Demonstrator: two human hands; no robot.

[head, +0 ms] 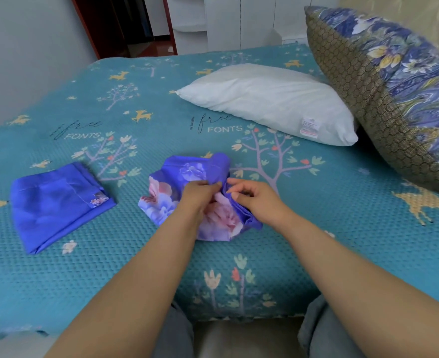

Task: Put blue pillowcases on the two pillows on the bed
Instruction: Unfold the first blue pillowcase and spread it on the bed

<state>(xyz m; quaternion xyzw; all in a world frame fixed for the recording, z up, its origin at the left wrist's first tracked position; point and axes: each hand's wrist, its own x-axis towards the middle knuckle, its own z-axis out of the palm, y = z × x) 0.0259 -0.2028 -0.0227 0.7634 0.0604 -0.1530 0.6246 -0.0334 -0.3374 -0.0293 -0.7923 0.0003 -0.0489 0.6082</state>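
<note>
Two blue pillowcases lie on the bed (pixel 141 104). The folded pillowcase (pixel 55 202) sits flat on the left, alone. The flowery pillowcase (pixel 184 174) is bunched up in the middle, near the front edge of the bed. Two hands work on it. The left hand (pixel 197 195) has its grip pinched on a fold of the cloth. The right hand (pixel 254 200) pinches the cloth too, fingers curled. There are two pillows. The white pillow (pixel 265 102) is bare and lies further back. The patterned pillow (pixel 394 99) leans behind it, and the picture edge cuts it off. The hands hide part of the flowery pillowcase.
</note>
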